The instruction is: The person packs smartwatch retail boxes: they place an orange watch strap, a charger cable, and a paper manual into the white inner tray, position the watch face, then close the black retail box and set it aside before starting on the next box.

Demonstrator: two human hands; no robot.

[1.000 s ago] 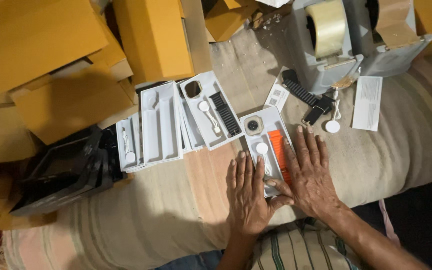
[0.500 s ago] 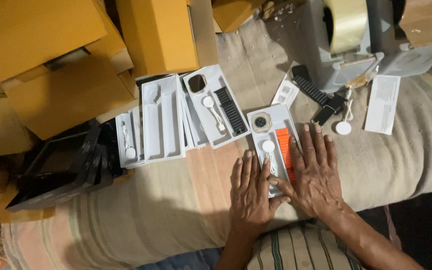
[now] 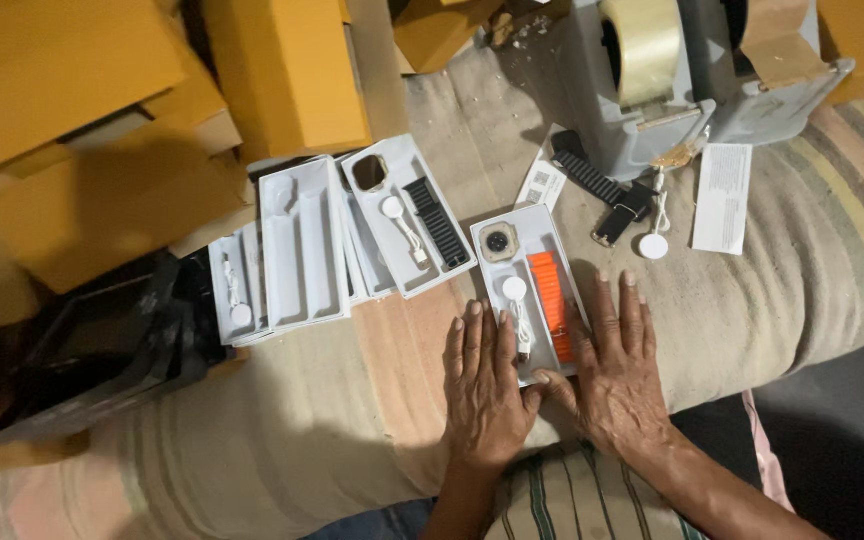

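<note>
**Both hands laid flat on the near end of a white watch tray**

A white tray [image 3: 542, 232] is seen lying on a striped cloth [image 3: 812, 250], just ahead of the person. In the tray a watch face [image 3: 498, 243] is set at the far end, an orange strap [image 3: 548, 300] is laid along its right side, and a round white charger [image 3: 514, 288] with its cable is placed at the middle.

The left hand [image 3: 487, 385] is spread flat, palm down, over the tray's near left corner; nothing is gripped by it. The right hand [image 3: 620, 370] is likewise laid open and flat, touching the tray's right edge beside the orange strap, with its thumb turned in toward the left hand.

To the left, a second tray [image 3: 407, 215] holding a black strap [image 3: 437, 222] is set at an angle, and further trays [image 3: 297, 245] are stacked beside it. A loose black strap [image 3: 592, 180], a second white charger [image 3: 653, 246] and a paper leaflet [image 3: 722, 198] are found near two grey tape dispensers [image 3: 652, 100]. Yellow boxes [image 3: 282, 70] are piled at the far left.
</note>
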